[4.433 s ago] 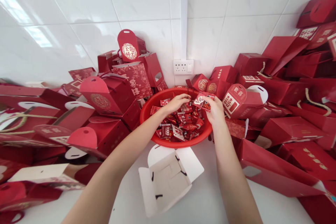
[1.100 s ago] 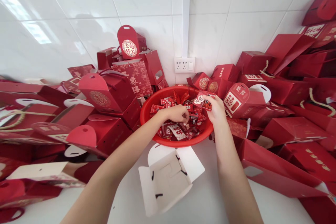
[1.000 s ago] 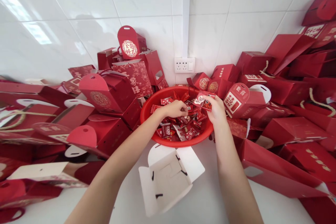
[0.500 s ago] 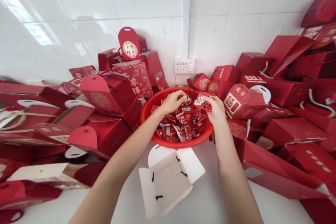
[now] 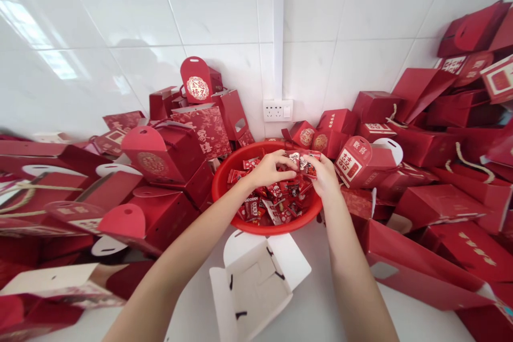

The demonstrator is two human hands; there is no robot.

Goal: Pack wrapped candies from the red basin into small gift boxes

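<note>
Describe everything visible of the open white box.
Open box: apparently thin card, white to off-white, flaps spread, four black strips inside. Empty, open side up on the pale tabletop, in front of the red basin; contact with it unclear. Near corner cropped. Left hand and right hand both off it.

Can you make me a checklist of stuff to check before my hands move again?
1. Right hand has hold of a red packet: ok.
2. Left hand has a packet gripped too: cannot tell, the fingers and packets overlap.
3. Red basin sits upright, with small packets in it: ok.
4. White box is open at the top: ok.
5. Both hands are over the white box: not ok, they are up at the basin.
</note>
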